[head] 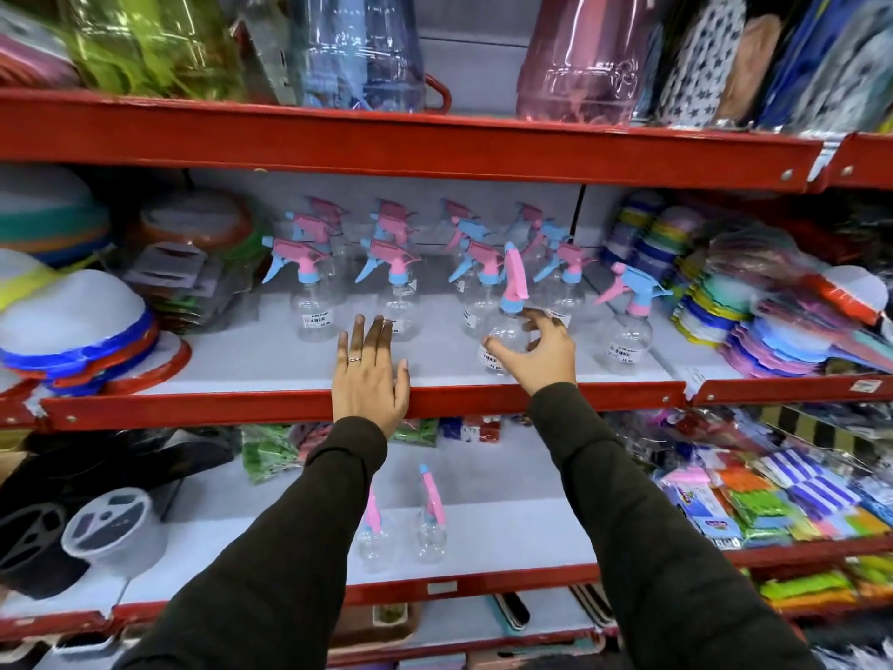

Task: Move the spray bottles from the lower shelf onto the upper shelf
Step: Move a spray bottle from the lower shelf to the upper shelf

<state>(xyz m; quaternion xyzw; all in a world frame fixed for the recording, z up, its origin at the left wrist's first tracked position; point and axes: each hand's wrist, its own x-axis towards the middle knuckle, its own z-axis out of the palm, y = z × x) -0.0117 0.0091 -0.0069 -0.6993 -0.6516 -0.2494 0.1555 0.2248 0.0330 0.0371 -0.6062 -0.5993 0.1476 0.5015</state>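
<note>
Several clear spray bottles (309, 302) with pink and blue trigger heads stand in rows on the upper shelf (270, 360). My right hand (541, 353) curls around one more spray bottle (507, 326), which stands upright at the front of that shelf, thumb on its label side and fingers by its neck. My left hand (369, 374) lies flat and empty over the shelf's red front edge, fingers apart. Another bottle (628, 326) stands alone to the right. On the lower shelf (507, 529) two spray bottles (372, 539) (431, 529) stand side by side, the left one partly hidden by my sleeve.
Stacked plastic bowls (72, 331) fill the upper shelf's left end, and coloured packs (773, 331) its right end. Black and white scales (106, 529) sit at lower left, packaged goods (773, 500) at lower right. Large tinted bottles (584, 60) stand on the top shelf.
</note>
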